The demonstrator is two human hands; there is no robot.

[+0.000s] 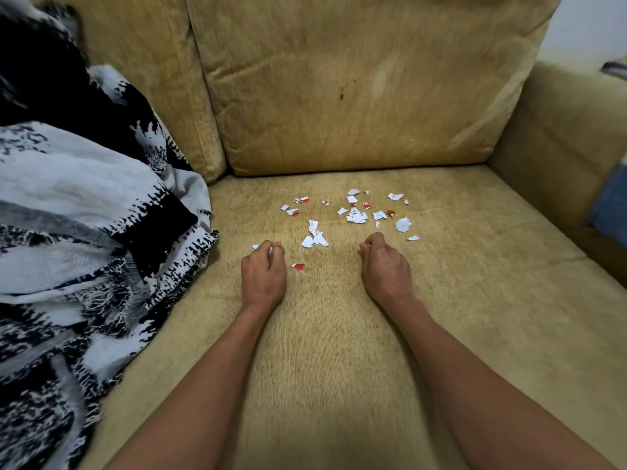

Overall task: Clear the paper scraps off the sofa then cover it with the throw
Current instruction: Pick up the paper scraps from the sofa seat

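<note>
Fingers (275, 246) of the left hand (264, 269) curl round a sliver of white, seemingly one of the paper scraps (356, 215); the right hand (385, 262) is curled too, but I cannot tell whether it holds anything. Most scraps lie just beyond both hands, mid-seat on the sofa (339, 334), with a red piece (298, 266) beside the left hand. Gathering looks under way; next comes more pinching or sweeping them together. The throw (84, 215) lies heaped at the left

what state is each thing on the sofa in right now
sofa, uncovered
paper scraps, scattered loose on the sofa
throw, bunched in a heap at the sofa's left end
left hand, fingers curled round a white scrap
right hand, fingers curled, contents hidden
</note>
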